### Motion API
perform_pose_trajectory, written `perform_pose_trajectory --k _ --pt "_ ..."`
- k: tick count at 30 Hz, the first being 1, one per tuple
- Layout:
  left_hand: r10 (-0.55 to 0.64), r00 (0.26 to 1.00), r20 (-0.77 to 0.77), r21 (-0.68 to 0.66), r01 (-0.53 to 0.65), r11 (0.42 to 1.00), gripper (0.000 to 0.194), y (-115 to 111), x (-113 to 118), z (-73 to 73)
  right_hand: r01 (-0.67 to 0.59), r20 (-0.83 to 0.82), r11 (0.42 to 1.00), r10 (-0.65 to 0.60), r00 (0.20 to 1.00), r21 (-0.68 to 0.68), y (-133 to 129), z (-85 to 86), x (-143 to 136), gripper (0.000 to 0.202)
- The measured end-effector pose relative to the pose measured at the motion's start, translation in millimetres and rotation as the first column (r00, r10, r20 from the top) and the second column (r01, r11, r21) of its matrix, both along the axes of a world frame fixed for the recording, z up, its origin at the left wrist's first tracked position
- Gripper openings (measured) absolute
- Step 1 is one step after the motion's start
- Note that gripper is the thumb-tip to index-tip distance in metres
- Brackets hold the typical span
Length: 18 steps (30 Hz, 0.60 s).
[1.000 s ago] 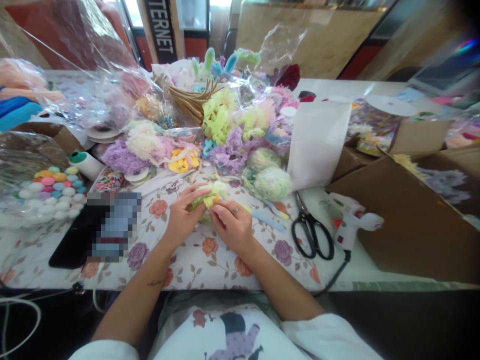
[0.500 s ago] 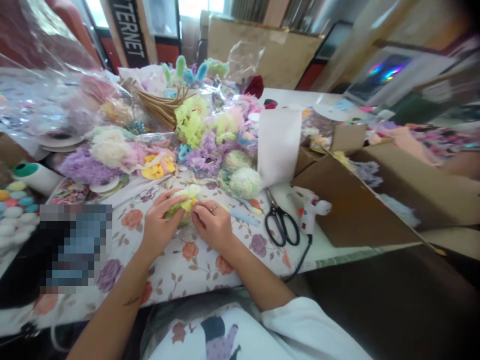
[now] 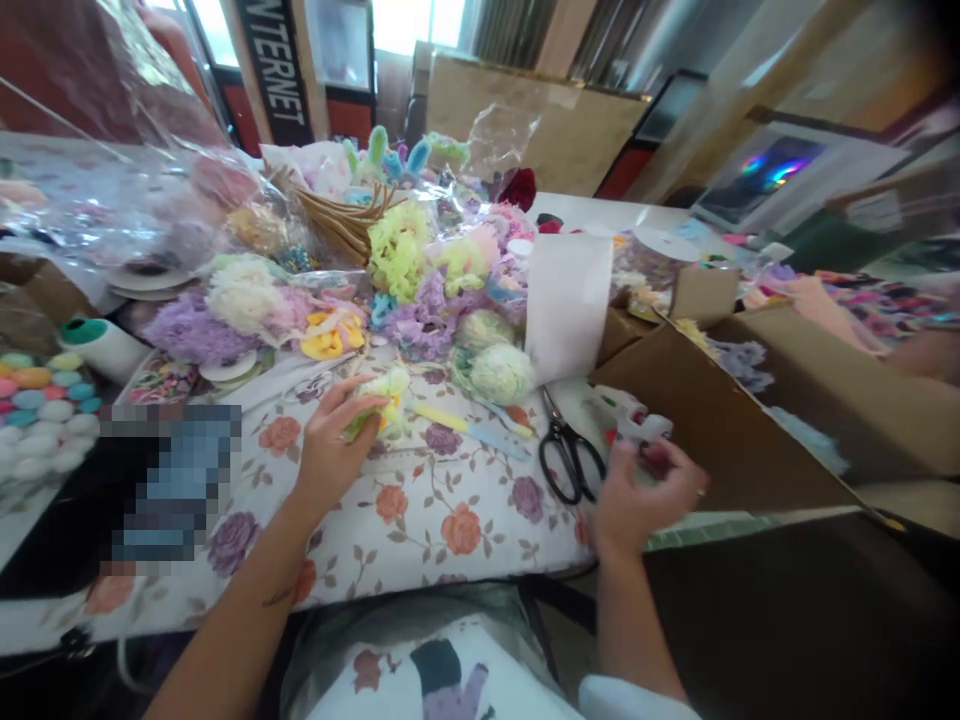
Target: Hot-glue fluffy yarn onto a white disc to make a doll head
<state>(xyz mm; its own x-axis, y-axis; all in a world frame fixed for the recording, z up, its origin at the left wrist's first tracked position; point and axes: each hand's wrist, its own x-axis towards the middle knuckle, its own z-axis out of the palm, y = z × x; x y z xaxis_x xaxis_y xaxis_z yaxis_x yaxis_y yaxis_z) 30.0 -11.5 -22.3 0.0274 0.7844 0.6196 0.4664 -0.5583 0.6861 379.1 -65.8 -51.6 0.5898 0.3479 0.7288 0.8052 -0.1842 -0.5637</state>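
Observation:
My left hand [image 3: 339,440] is closed around a small yellow-green ruffled fabric piece [image 3: 391,392] with a yellow-orange bit on it, held just above the flowered cloth. The fingers cover part of it. My right hand [image 3: 649,492] is at the white glue gun [image 3: 643,424] by the cardboard box, fingers curled around its handle, which they hide. Between the hands lie a yellow-and-blue strip [image 3: 465,430] and black-handled scissors [image 3: 571,460], blades pointing away from me.
Pastel yarn bundles [image 3: 435,310] and plastic bags are heaped at the back. An upright white sheet [image 3: 568,305] stands behind the scissors. At right is an open cardboard box [image 3: 697,420]. A phone-like device [image 3: 176,485], pixelated, and several pom-poms [image 3: 45,395] lie at left.
My right hand has left the ruffled piece and moved right to the glue gun, closing around its handle. My left hand still holds the piece in about the same place.

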Motion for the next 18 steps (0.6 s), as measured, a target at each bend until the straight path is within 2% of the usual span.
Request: perform_pose_trajectory --k 1,4,7,9,11,13,15,18 --pt "-0.006 1.000 0.005 -0.006 0.007 1.000 0.015 0 0 0.0 0.034 -0.054 0.999 -0.035 0.998 -0.007 -2 -4.2 15 0.040" --pt "-0.014 0.999 0.046 -0.020 0.015 1.000 0.014 0 0 -0.5 0.019 -0.170 0.998 -0.029 0.985 -0.059 -3 -13.0 40 0.048" --pt "-0.003 0.994 0.108 -0.013 0.005 1.000 0.012 1 -1 0.1 -0.021 -0.301 0.995 -0.009 0.953 -0.095 1 -12.7 44 0.044" --pt "-0.007 0.988 0.155 -0.035 0.013 0.999 0.010 1 -2 1.4 -0.030 -0.339 0.980 -0.039 0.940 -0.196 6 -8.5 45 0.036" --pt "-0.022 0.979 0.205 -0.094 0.042 0.995 0.010 1 -3 2.7 -0.034 -0.319 0.933 -0.088 0.944 -0.358 13 -3.5 49 0.029" --pt "-0.028 0.968 0.249 -0.154 0.068 0.986 0.010 0 -3 3.4 -0.055 -0.298 0.864 -0.112 0.948 -0.501 21 1.0 56 0.033" --pt "-0.026 0.958 0.286 -0.201 0.087 0.976 0.011 0 -3 3.3 -0.091 -0.306 0.814 -0.110 0.946 -0.573 28 4.8 63 0.043" --pt "-0.036 0.942 0.334 -0.238 0.121 0.964 0.011 0 -2 1.9 -0.126 -0.323 0.771 -0.108 0.940 -0.624 36 11.5 68 0.051"
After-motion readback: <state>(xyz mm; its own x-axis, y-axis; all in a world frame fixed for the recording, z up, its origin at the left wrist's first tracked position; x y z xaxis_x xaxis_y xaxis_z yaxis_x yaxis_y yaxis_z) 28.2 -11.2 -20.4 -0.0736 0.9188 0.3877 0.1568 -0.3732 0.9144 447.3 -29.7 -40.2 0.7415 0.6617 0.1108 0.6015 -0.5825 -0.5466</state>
